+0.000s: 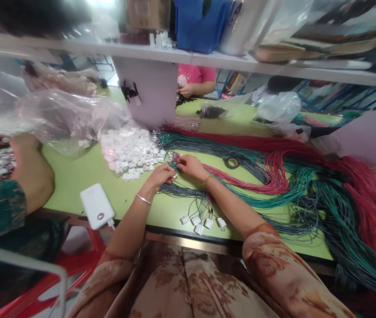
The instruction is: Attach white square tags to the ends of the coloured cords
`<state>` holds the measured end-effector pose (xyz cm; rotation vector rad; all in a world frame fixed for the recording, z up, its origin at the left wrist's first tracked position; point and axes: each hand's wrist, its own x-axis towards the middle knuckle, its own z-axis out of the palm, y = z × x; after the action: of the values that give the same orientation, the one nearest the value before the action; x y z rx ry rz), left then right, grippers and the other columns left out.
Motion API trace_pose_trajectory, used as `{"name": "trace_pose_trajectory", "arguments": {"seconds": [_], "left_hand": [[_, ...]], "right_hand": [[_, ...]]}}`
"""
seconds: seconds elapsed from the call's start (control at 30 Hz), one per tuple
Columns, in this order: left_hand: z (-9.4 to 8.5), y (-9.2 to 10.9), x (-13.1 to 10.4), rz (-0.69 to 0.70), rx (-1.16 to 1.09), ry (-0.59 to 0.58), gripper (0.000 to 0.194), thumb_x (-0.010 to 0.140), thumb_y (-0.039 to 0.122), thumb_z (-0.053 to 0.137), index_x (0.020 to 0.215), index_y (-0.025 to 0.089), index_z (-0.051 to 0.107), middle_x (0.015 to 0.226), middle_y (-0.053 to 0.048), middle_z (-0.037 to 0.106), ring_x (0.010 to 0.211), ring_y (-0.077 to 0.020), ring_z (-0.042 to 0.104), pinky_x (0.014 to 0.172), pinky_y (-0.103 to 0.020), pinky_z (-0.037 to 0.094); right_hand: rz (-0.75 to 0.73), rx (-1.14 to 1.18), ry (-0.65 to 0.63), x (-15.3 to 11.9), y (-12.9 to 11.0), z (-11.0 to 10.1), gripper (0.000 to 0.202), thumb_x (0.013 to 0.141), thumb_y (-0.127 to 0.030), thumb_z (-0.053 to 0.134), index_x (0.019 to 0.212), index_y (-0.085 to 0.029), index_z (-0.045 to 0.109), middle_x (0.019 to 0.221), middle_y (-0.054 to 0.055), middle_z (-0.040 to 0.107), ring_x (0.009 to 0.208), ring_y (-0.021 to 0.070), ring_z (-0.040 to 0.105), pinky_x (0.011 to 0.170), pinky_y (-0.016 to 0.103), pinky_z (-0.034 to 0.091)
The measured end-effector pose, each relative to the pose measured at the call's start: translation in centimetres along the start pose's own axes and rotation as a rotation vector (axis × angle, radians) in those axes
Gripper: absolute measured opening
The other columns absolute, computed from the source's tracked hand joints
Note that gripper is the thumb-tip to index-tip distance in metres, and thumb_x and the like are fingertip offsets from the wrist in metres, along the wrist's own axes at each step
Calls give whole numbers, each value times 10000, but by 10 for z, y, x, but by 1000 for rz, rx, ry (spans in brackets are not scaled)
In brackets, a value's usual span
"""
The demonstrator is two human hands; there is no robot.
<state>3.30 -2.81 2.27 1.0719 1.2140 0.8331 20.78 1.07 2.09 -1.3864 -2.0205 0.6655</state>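
Note:
My left hand (162,176) pinches a small white connector housing (175,176) over the table. Close beside it, my right hand (189,165) has its fingers drawn together at the tips of a red wire bundle (227,176); whether a single wire is between them is too small to tell. Dark wires (183,191) run beneath my hands. Near the front edge lie several white connectors with wires attached (199,229). A heap of loose white connectors (128,148) spills from a clear plastic bag (71,115) to the left of my hands.
Long red, green (274,201) and dark wires spread across the right side. A black tape roll (232,163) lies among them. A white power bank (97,205) with a cable sits at the front left. Co-workers' hands show at left and across the table, below a shelf (188,56).

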Motion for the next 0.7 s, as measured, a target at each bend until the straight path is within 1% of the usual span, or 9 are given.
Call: {"name": "trace_pose_trajectory", "arguments": {"seconds": [0.07, 0.17, 0.23, 0.3, 0.37, 0.47, 0.53, 0.7], "left_hand": [[2, -1, 0, 22, -23, -2, 135, 614, 145, 715, 632, 148, 582, 532, -25, 620, 487, -108, 552, 481, -208, 395], [6, -1, -1, 70, -107, 8, 154, 633, 159, 726, 669, 143, 577, 577, -25, 628, 519, -100, 553, 499, -200, 390], [10, -1, -1, 83, -221, 19, 175, 649, 178, 734, 710, 138, 576, 643, -32, 643, 549, -89, 556, 519, -194, 395], [14, -1, -1, 72, -357, 14, 197, 664, 188, 742, 752, 137, 572, 702, -34, 650, 584, -81, 565, 551, -189, 414], [17, -2, -1, 53, -463, 0, 198, 680, 175, 739, 766, 138, 564, 711, -20, 637, 614, -77, 575, 592, -188, 439], [18, -4, 1, 24, -555, -20, 175, 707, 140, 721, 756, 138, 553, 667, 7, 596, 620, -74, 577, 624, -187, 460], [18, -5, 3, 7, -593, -39, 159, 725, 124, 709, 760, 135, 554, 660, 7, 587, 621, -73, 578, 629, -184, 465], [17, -7, 5, 1, -618, -75, 136, 750, 115, 696, 793, 130, 568, 673, -1, 595, 620, -74, 578, 618, -180, 460]], "right_hand": [[-14, -41, -23, 4, 2, 3, 176, 783, -238, 581, 617, -180, 570, 601, -3, 544, 566, 123, 399, 576, 260, 265], [-87, -17, 41, -2, 3, -4, 211, 829, -281, 541, 654, -172, 588, 658, 9, 572, 616, 128, 435, 611, 258, 291], [-99, 60, 67, -10, 2, -12, 216, 836, -318, 540, 695, -168, 605, 692, 13, 592, 648, 131, 459, 637, 255, 317], [-72, 186, 75, -18, -2, -18, 230, 835, -363, 543, 734, -167, 608, 707, 9, 598, 657, 129, 472, 649, 250, 345], [-31, 298, 85, -27, -6, -20, 247, 822, -399, 552, 745, -168, 598, 700, 0, 590, 653, 126, 475, 648, 246, 365], [15, 383, 109, -37, -11, -15, 246, 792, -409, 570, 740, -171, 591, 687, -6, 579, 641, 123, 473, 636, 245, 379], [28, 419, 120, -42, -11, -10, 233, 768, -400, 579, 729, -170, 590, 671, -8, 573, 621, 119, 467, 620, 245, 378], [71, 436, 192, -47, -8, -3, 204, 718, -371, 575, 669, -174, 573, 623, -19, 549, 581, 110, 435, 582, 240, 361]]}}
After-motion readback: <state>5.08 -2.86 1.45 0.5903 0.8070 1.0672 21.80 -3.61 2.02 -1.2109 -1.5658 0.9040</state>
